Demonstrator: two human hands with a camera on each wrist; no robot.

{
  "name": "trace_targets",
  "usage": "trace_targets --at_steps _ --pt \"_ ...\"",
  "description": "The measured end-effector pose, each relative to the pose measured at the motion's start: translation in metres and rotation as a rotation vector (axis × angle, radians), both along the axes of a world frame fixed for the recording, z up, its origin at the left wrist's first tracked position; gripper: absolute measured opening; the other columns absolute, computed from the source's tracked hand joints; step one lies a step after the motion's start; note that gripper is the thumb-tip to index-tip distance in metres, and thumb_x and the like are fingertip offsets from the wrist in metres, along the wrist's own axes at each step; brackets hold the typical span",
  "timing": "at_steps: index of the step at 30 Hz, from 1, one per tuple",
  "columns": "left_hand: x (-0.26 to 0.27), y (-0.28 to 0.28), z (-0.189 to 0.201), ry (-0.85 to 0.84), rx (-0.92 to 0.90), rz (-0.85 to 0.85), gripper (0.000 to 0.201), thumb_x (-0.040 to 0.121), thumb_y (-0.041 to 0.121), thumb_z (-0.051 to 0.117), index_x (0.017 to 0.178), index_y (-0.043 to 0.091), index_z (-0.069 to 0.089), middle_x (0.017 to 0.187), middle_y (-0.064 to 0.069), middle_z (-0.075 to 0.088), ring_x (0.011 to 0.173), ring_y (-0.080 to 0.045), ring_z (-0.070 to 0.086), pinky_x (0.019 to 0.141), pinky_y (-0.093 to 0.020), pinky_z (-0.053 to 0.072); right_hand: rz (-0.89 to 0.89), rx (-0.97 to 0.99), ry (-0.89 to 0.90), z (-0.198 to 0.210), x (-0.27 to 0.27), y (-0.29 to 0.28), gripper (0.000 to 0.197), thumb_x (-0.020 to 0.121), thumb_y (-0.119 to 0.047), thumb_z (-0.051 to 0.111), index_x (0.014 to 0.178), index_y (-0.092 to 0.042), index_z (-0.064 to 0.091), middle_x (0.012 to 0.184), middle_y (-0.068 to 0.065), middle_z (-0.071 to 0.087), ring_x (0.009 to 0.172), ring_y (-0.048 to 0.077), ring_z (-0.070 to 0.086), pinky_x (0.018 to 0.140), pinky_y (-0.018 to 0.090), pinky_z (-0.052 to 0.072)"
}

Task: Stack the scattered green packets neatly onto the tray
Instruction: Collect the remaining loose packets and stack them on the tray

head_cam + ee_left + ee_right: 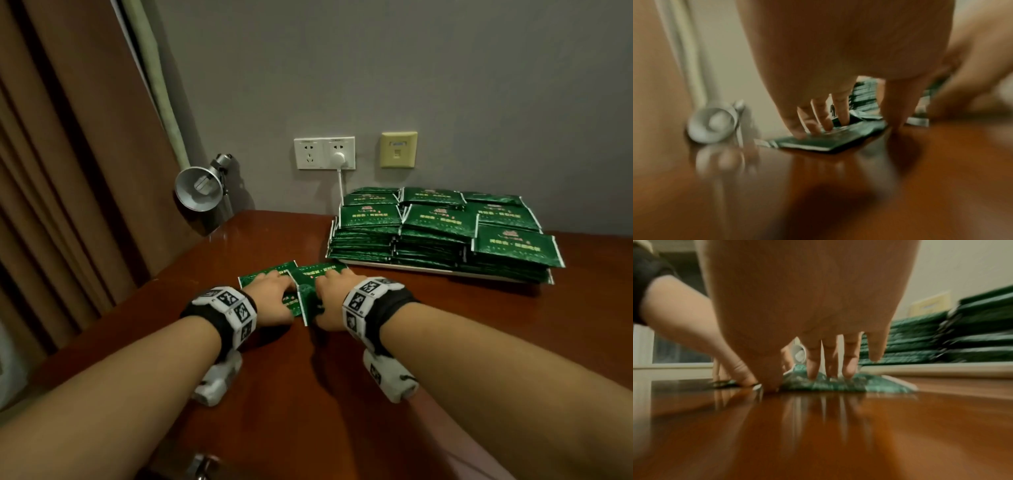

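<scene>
- Here, our two forearms reach out side by side over a red-brown table [342,394], palms down, each wrist strapped with a black band and a white marker block.
- Our left hand [274,297] lies on a loose green packet [263,274] flat on the wood; the left wrist view shows its fingers [819,116] straight, tips pressed on the packet's top and the thumb down at the packet's right edge, so the hand is spread, not closed round anything.
- Our right hand [330,301] presses on a second loose packet [310,274] that overlaps the first; in the right wrist view three fingers [813,363] stand on the crumpled green foil [838,382], the little finger lifted clear, the thumb touching the table at the packet's near left corner. Whether the thumb grips the edge we cannot tell through the blur.
- The two hands sit just beside each other, almost touching.
- Well to the right, near the wall, a white tray [411,268] carries the stacked packets [438,233] in several neat piles.
- Behind them we see a double wall socket [323,152] with a white plug [338,158], a yellowish wall plate [398,149], a silver clip lamp [200,186] at the table's far left corner, and brown curtains [68,171].
</scene>
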State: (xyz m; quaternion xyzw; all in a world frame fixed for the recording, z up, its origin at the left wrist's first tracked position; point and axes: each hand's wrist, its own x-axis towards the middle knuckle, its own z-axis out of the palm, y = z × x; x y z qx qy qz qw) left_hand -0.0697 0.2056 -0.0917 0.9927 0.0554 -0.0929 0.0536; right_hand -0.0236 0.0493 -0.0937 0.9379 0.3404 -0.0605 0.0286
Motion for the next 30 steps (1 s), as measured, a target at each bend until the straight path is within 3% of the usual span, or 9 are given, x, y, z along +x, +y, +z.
trace_targets --at_steps 3,6,9,12,15,19,25,28,30 --pt "-0.017 -0.022 0.004 0.037 -0.100 -0.045 0.062 0.080 0.034 0.074 0.135 0.019 0.050 0.126 -0.005 0.046 0.120 -0.023 0.047 0.101 -0.036 0.043 0.005 -0.105 0.041 0.010 -0.009 -0.020 0.053 0.056 -0.073 0.056 0.084 -0.029 0.054 0.083 -0.001 0.064 0.077 0.026 0.060 0.079 0.045 0.054" --pt "-0.027 -0.048 0.009 0.082 -0.156 -0.134 0.056 0.080 0.029 0.076 0.131 0.019 0.053 0.120 0.000 0.050 0.113 -0.019 0.053 0.096 -0.031 0.046 -0.021 -0.339 0.150 0.028 -0.027 -0.041 0.054 0.063 -0.075 0.066 0.068 -0.022 0.057 0.076 0.002 0.066 0.069 0.024 0.061 0.071 0.039 0.054" --pt "-0.028 -0.063 0.007 0.045 -0.269 -0.115 0.051 0.079 0.027 0.077 0.125 0.020 0.056 0.115 -0.001 0.058 0.106 -0.019 0.057 0.091 -0.032 0.050 -0.087 -0.408 0.110 0.030 -0.033 -0.063 0.074 0.066 -0.078 0.064 0.095 -0.010 0.058 0.095 0.005 0.063 0.085 0.023 0.061 0.077 0.038 0.052" --pt "-0.026 -0.057 0.003 -0.093 -0.027 0.083 0.083 0.072 0.057 0.074 0.139 0.022 0.040 0.134 -0.010 0.043 0.123 -0.029 0.043 0.101 -0.043 0.042 -0.193 -0.288 0.019 0.021 -0.032 -0.076 0.120 0.047 -0.089 0.063 0.132 -0.008 0.038 0.116 0.010 0.057 0.099 0.029 0.060 0.084 0.043 0.053" --pt "-0.022 -0.045 -0.006 0.048 0.090 0.231 0.120 0.058 0.082 0.065 0.151 0.021 0.017 0.149 -0.016 0.029 0.134 -0.037 0.033 0.109 -0.050 0.034 -0.240 -0.219 0.067 0.012 -0.031 -0.076 0.120 0.048 -0.090 0.061 0.131 -0.006 0.041 0.109 0.009 0.061 0.094 0.028 0.063 0.083 0.043 0.055" --pt "-0.009 -0.033 -0.017 0.124 0.103 0.195 0.134 0.049 0.091 0.059 0.154 0.023 0.010 0.155 -0.014 0.026 0.139 -0.036 0.030 0.112 -0.050 0.031 -0.283 -0.208 0.076 0.004 -0.022 -0.068 0.127 0.041 -0.095 0.058 0.134 -0.011 0.040 0.112 0.009 0.060 0.097 0.029 0.062 0.086 0.044 0.052" --pt "0.000 -0.027 -0.008 -0.037 0.040 0.199 0.115 0.057 0.073 0.075 0.147 0.018 0.030 0.142 -0.009 0.045 0.127 -0.032 0.044 0.105 -0.045 0.041 -0.302 -0.129 0.050 0.010 -0.007 -0.063 0.124 0.042 -0.087 0.068 0.132 -0.008 0.037 0.114 0.009 0.056 0.098 0.030 0.060 0.083 0.045 0.054" --pt "0.001 -0.014 0.002 -0.191 -0.048 0.229 0.086 0.065 0.054 0.082 0.134 0.018 0.045 0.126 -0.004 0.060 0.107 -0.024 0.059 0.085 -0.036 0.052 -0.263 -0.018 0.008 0.017 -0.001 -0.069 0.097 0.058 -0.070 0.077 0.126 -0.010 0.042 0.091 0.001 0.057 0.081 0.024 0.061 0.067 0.037 0.055" --pt "-0.005 -0.010 0.011 -0.308 -0.036 0.228 0.070 0.070 0.051 0.080 0.126 0.022 0.051 0.119 0.001 0.063 0.101 -0.021 0.061 0.075 -0.032 0.049 -0.237 0.046 -0.082 0.021 -0.001 -0.074 0.083 0.066 -0.066 0.075 0.124 -0.015 0.045 0.092 -0.001 0.058 0.083 0.025 0.061 0.066 0.035 0.053"
